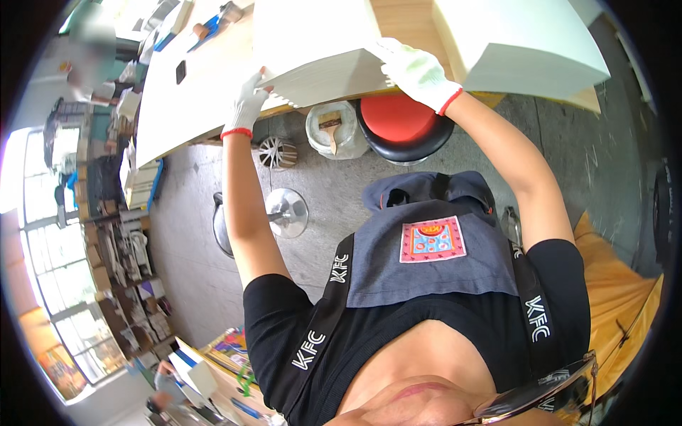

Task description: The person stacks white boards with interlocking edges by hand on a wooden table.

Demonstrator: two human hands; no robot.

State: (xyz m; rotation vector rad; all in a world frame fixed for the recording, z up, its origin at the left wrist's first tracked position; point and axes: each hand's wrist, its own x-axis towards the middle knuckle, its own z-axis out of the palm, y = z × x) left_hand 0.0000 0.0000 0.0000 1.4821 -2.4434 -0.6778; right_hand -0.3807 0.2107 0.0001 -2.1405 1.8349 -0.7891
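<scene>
A thick stack of white paper sheets (316, 35) lies at the table's near edge, its front side slightly fanned. My left hand (249, 103), in a white knit glove with a red cuff, grips the stack's near left corner, with bare fingertips showing. At the near right corner my right hand (418, 74), gloved the same way, is closed over the sheets' edge. Part of its fingers is hidden against the paper. To the right of that hand stands a second tall stack of white paper (526, 60), apart from it.
Below the table edge are a red-topped black stool (398, 117) and a white bucket (348, 135) with a wide brush (329, 124) across it. A dark phone (180, 71) lies on the table (185, 117). Loaded shelves (121, 263) line the left. Other people are at far left and lower left.
</scene>
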